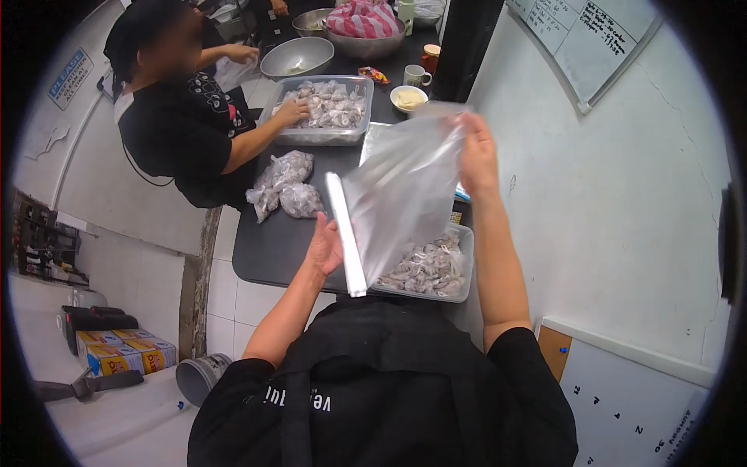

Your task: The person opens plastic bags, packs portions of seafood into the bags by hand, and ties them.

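Note:
My left hand (pixel 323 247) is closed around a white roll of plastic bags (pixel 346 237), held upright at a slight tilt above the table edge. From the roll a clear plastic bag (pixel 408 187) stretches up to the right, partly blurred. Its far end is pinched in my right hand (pixel 478 152), raised near the wall. Beneath the bag, a clear plastic tub (pixel 467 265) holds greyish, wet-looking seafood pieces (pixel 428 268); the bag covers part of it. Left of the roll lie several filled, knotted plastic bags (pixel 299 201).
Across the dark table (pixel 257 253), a co-worker's hand (pixel 292 113) reaches into a larger tub (pixel 315 138) of similar pieces. Behind stand metal bowls (pixel 299 56), a mug (pixel 416 75) and a small white bowl (pixel 408 98). A wall (pixel 591 202) borders the right side.

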The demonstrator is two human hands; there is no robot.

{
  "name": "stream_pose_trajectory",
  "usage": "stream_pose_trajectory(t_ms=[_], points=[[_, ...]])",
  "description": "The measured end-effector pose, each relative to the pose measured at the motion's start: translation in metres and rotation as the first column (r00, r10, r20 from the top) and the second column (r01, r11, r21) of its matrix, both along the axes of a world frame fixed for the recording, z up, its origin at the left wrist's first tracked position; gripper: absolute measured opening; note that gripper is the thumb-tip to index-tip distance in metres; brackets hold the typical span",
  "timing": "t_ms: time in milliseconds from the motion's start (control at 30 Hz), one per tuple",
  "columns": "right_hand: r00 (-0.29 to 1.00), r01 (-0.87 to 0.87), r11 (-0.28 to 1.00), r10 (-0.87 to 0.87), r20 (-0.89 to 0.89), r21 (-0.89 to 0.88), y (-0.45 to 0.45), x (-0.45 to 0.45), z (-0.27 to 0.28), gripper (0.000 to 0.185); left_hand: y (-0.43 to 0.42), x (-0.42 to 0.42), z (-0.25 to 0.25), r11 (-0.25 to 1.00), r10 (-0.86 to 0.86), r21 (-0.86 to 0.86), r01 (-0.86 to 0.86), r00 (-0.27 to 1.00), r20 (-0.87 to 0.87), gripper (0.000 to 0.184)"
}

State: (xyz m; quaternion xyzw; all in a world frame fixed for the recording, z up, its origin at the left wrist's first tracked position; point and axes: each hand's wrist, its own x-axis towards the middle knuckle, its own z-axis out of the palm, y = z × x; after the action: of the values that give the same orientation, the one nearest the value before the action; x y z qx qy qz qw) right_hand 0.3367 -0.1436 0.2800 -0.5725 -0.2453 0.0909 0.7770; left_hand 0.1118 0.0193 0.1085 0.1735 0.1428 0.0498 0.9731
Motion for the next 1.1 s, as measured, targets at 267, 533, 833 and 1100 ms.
stream_pose_trajectory(t_ms=[267,533,833,1100], points=[[0.879,-0.359,0.687,0.476,-0.018,0.632,-0.047,0.065,-0.039,0.024,-0.002,0.012,-0.033,0.951,0.080,0.308,0.030,0.938,-0.337,0.045],[0.933,0.279,0.954,-0.296,-0.204,-0.107,-0.047,0.076,-0.074,0.025,0.014,-0.001,-0.049,0.841,0.356,0.537,-0.066,0.815,-0.458,0.038],[0.834,-0.005,0.630,0.431,0.344,-0.777,0.020,-0.055,-0.104,0.034,0.005,0.009,-0.021,0.890,0.212,0.455,-0.028,0.909,-0.359,0.033],[0.849,-0.106,0.822,0.367,0.380,-0.559,0.040,-0.083,-0.098,0.024,-0.007,-0.005,0.007,0.965,0.142,0.232,-0.123,0.987,-0.070,0.064]])
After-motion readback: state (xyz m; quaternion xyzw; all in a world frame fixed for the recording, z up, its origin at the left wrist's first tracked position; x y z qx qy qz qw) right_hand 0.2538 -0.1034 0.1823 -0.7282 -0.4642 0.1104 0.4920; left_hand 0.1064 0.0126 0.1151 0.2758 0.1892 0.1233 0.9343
